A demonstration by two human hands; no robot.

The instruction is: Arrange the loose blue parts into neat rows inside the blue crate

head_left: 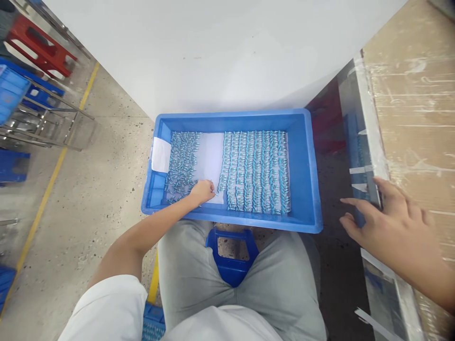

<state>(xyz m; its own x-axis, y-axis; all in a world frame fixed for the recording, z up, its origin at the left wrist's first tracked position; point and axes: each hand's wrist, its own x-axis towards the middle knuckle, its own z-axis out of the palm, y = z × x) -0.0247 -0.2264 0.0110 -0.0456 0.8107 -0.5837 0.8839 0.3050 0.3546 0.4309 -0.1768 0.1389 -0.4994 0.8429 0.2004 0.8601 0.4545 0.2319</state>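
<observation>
A blue plastic bin (314, 175) holds many small blue parts with thin, shiny wire-like ends. On its right side the small parts (254, 170) lie in neat rows; on its left they form a looser mass (183, 158). Between the two, a pale bare strip of lining (211, 156) shows. My left hand (202, 192) is closed in a pinch over the lower end of this strip, with a tiny bluish part at the fingertips, close to the leftmost row. Well to the right of the bin, my right hand (387, 218) has its fingers spread and nothing visible in them, over the edge of a cardboard-covered surface.
A white panel (227, 57) rises behind the bin. To the right stands the cardboard-covered surface (419, 137) wrapped in clear film, with taped edges. A blue stool (232, 270) shows between my legs. At left are a red stool (39, 45) and metal-framed racks.
</observation>
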